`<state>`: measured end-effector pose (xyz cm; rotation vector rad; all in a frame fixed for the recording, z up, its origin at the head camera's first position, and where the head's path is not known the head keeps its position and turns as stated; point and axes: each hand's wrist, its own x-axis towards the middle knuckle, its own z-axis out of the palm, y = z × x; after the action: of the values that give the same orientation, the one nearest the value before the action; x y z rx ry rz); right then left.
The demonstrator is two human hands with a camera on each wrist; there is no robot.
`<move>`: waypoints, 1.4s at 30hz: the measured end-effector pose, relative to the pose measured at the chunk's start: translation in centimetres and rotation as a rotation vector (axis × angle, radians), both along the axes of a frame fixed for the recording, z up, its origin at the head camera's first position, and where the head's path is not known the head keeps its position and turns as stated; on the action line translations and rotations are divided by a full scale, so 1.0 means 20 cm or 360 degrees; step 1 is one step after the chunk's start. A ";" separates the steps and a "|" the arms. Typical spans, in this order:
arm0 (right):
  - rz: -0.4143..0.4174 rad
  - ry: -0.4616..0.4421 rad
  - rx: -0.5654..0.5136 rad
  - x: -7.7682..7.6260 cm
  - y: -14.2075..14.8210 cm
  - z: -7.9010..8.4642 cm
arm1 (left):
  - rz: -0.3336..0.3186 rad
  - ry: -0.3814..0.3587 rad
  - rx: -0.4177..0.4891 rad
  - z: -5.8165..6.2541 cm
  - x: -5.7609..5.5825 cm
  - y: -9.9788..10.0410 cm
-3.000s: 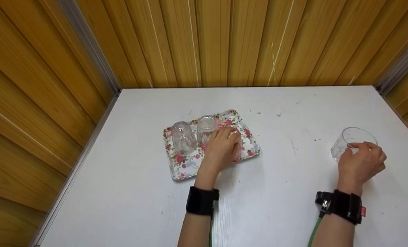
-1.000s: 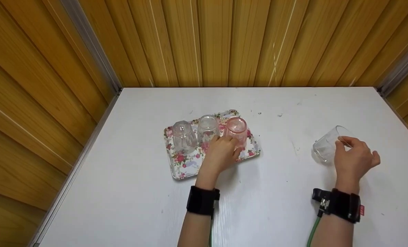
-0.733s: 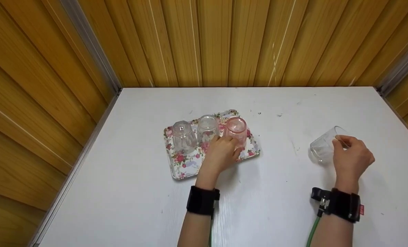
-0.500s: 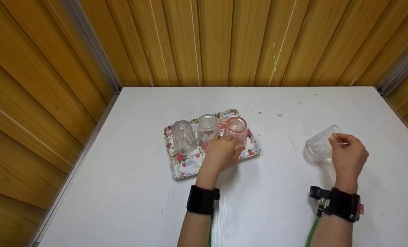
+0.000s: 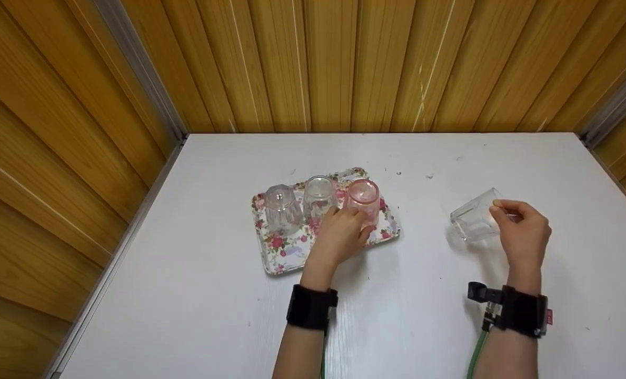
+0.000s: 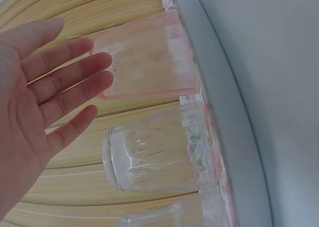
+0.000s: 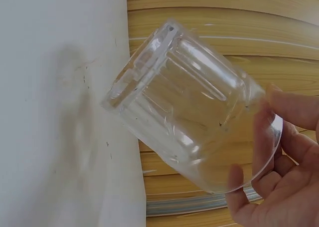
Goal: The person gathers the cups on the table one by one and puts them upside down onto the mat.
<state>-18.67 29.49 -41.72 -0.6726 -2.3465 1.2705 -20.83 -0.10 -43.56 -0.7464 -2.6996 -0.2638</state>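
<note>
In the head view my right hand pinches the rim of a clear drinking glass, thumb on one side and fingers on the other. The glass is tilted above the table, its base pointing left, as the right wrist view also shows for this glass. My left hand hovers at the near side of a pink glass, fingers relaxed and holding nothing. Whether a fingertip touches it, I cannot tell. Upside down on a floral tray stand the pink glass and two clear glasses, a middle one and a left one.
The tray lies slightly turned on a white table, with a gap of table between it and the held glass. Wood-patterned panels wall off the back and sides. A green cable runs from the right wrist strap.
My left hand has drawn back from the top of the pink glass, then stayed still. My right hand has carried the clear glass leftward, tipping it from near upright onto its side.
</note>
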 end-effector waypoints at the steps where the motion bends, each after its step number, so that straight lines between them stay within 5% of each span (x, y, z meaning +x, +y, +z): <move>1: 0.0014 -0.0004 -0.0016 0.00 -0.01 0.00 | 0.0001 -0.0002 -0.0002 0.00 0.00 0.00; 10: 0.0208 -0.0025 -0.0231 -0.03 -0.07 0.01 | 0.0002 -0.0081 -0.0008 0.01 0.00 0.00; 20: 0.0481 -0.0052 -0.0115 -0.05 -0.18 0.02 | 0.0002 0.0056 -0.0011 0.00 0.00 0.00; 36: 0.0671 0.0004 -0.0088 -0.06 -0.31 0.03 | -0.0013 0.0030 -0.0002 0.01 0.00 0.01; 42: 0.0756 -0.0002 -0.0109 -0.07 -0.40 0.03 | -0.0005 -0.0090 -0.0030 0.02 0.01 0.02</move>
<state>-20.00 21.53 -41.15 -0.1290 -2.5644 1.5431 -20.66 0.36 -43.18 -0.7597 -2.7580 -0.2646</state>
